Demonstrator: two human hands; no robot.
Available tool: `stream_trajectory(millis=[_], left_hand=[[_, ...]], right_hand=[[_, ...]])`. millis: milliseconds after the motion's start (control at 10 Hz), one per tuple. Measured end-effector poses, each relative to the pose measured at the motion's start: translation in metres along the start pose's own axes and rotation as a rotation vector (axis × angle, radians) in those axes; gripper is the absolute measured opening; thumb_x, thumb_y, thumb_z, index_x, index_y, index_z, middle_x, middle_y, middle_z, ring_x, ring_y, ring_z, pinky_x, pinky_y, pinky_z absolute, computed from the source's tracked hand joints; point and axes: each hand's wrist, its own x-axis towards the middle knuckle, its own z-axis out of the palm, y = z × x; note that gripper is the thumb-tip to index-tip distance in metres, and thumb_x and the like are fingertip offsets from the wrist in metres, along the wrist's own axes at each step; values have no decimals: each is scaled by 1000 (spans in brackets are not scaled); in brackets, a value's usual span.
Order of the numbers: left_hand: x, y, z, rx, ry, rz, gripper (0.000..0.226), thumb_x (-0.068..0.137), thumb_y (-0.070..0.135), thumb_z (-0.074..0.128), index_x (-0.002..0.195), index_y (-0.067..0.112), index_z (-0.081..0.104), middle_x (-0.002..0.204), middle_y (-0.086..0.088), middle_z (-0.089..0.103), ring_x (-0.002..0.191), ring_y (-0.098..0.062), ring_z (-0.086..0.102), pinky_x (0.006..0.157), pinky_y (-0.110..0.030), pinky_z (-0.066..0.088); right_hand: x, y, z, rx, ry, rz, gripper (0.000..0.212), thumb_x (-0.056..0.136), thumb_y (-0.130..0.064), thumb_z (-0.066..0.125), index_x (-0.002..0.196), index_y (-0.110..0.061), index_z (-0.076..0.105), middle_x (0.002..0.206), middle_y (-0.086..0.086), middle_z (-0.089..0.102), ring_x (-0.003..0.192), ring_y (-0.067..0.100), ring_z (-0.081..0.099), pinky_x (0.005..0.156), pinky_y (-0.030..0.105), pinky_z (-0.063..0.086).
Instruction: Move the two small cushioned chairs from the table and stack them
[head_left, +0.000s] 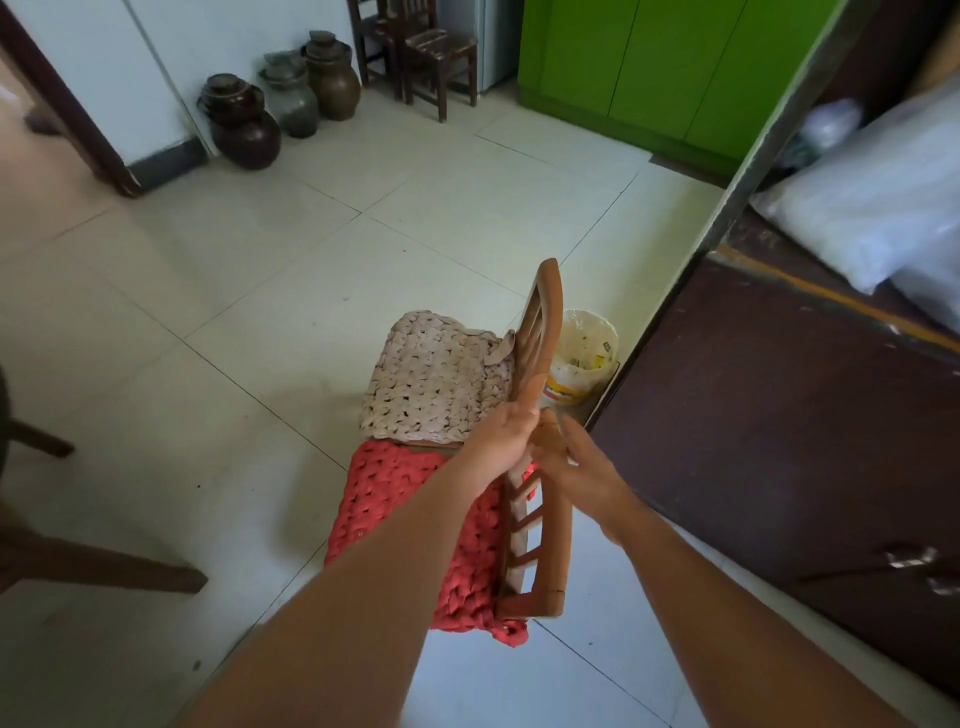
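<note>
Two small wooden chairs stand side by side over the tiled floor in the head view. The farther chair has a beige knitted cushion (434, 379) and a curved wooden backrest (540, 343). The nearer chair has a red knitted cushion (415, 519) and a slatted backrest (535, 545). My left hand (501, 439) is shut on the lower end of the beige chair's backrest. My right hand (571, 462) grips the top end of the red chair's backrest. The chair legs are hidden under the cushions.
A yellow-and-white plastic bucket (582, 358) stands right behind the chairs beside a dark door (779, 441). Dark wooden legs (104, 566) are at the left edge. Three clay jars (280, 98) and dark wooden chairs (431, 57) line the far wall, next to a green cabinet (649, 67).
</note>
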Motion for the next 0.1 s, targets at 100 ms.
stream_trajectory(millis=[100], left_hand=[[-34, 23, -44, -153, 107, 47, 47, 98, 44, 36, 136, 18, 45, 138, -9, 51, 121, -25, 53, 102, -45, 43]], right_hand=[[-14, -65, -8, 33, -25, -123, 49, 95, -23, 53, 141, -21, 36, 130, 2, 58, 101, 7, 56, 80, 18, 43]])
